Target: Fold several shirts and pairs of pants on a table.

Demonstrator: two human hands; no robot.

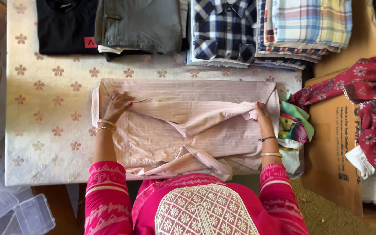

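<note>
Floral tablecloth (pixel 48 109) bears pink shirt (pixel 188 126) under both hands (pixel 118 105).
</note>
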